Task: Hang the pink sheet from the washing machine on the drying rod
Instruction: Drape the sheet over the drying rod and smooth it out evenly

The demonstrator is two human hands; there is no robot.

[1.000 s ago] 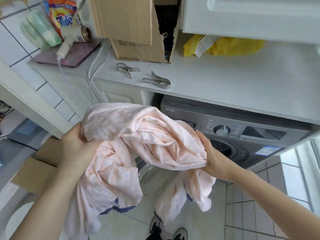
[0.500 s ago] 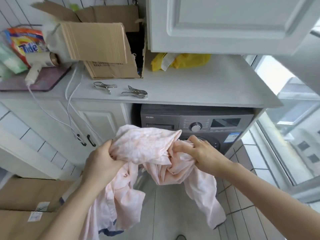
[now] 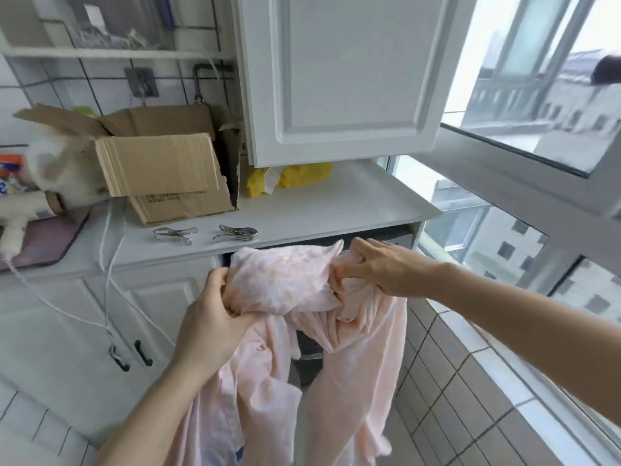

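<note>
The pink sheet [image 3: 285,287] is bunched up between both hands at chest height, its loose ends hanging down toward the floor. My left hand [image 3: 211,317] grips the bundle's left side with fingers closed into the cloth. My right hand [image 3: 379,267] clutches the right side from above. The washing machine [image 3: 311,351] is almost fully hidden behind the sheet; only a dark strip shows under the counter. No drying rod is in view.
A white counter [image 3: 336,203] holds two metal clothes clips [image 3: 205,234], a cardboard box [image 3: 168,169], a yellow bag [image 3: 292,176] and a hair dryer [image 3: 20,213] with a white cord. A white cabinet door [image 3: 336,79] hangs above. Open windows [image 3: 524,169] are at right.
The view has risen from the machine toward the cabinet and window. Both hands have lifted the sheet higher, and it now covers the machine's front.
</note>
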